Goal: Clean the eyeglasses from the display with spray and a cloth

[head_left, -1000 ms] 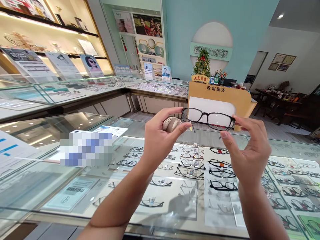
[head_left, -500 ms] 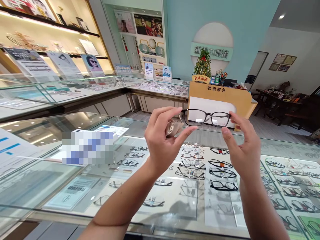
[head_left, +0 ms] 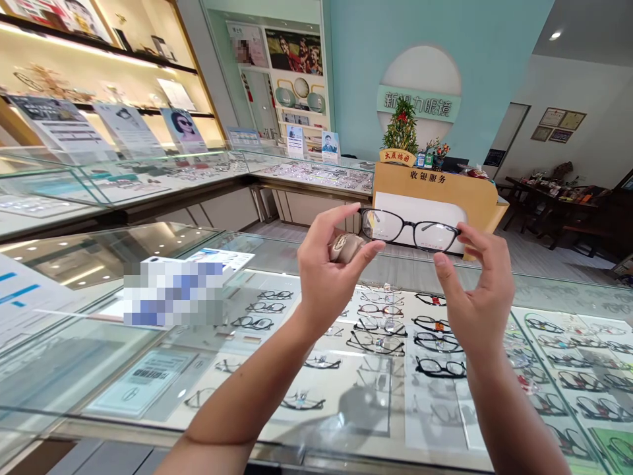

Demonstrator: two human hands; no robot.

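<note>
A pair of black-framed eyeglasses (head_left: 408, 224) is held up in the air above the glass counter, lenses facing me and the right end a little lower. My left hand (head_left: 326, 264) grips the left end, index finger at the top corner and thumb below the lens. A crumpled beige cloth (head_left: 346, 248) is tucked in that same palm. At the other end, my right hand (head_left: 482, 284) has its index finger at the hinge and its thumb under the right lens. Printed marks show low on the clear lenses. Fingers partly hide the temples.
Beneath my arms is a glass display counter (head_left: 277, 422) with rows of eyeglass frames (head_left: 380, 325). Papers (head_left: 217, 257) lie on its left part. Farther off stand more glass cases (head_left: 163, 175) and a wooden cashier desk (head_left: 487, 198) with a plant (head_left: 400, 128).
The eyeglasses have tilted, left end up and right end slightly down. My left hand has shifted a little to the right, and more of the cloth shows.
</note>
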